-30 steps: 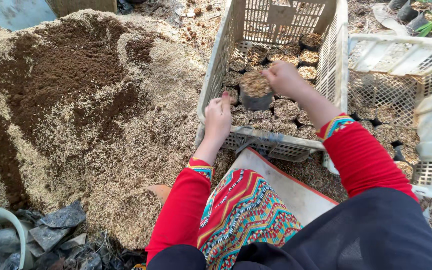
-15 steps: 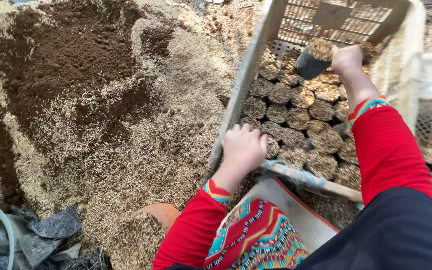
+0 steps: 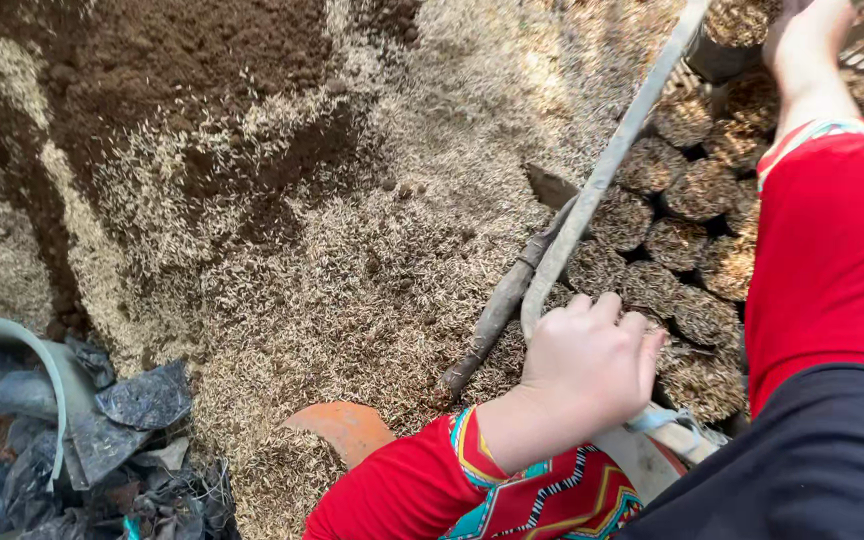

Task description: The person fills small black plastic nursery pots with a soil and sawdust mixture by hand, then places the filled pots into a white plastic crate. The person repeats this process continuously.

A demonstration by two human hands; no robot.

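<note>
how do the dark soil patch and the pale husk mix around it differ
The dark soil is deep brown and fine, almost crumbly; the husk mix is pale tan and full of thin, straw-like flakes. The soil lies at the top of the heap, far from the left hand; the husk mix spreads right up to the crate rim that hand grips. Both are loose and piled together.

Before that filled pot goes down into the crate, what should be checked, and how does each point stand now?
1. Left hand steadying the crate rim: ok.
2. Right hand has a grip on the filled pot: ok, though partly cut off by the frame.
3. Pot upright, soil not spilling: cannot tell.
4. Free slot among the packed pots: cannot tell.
5. Crate sitting level on the husk pile: not ok, it looks tilted.
</note>
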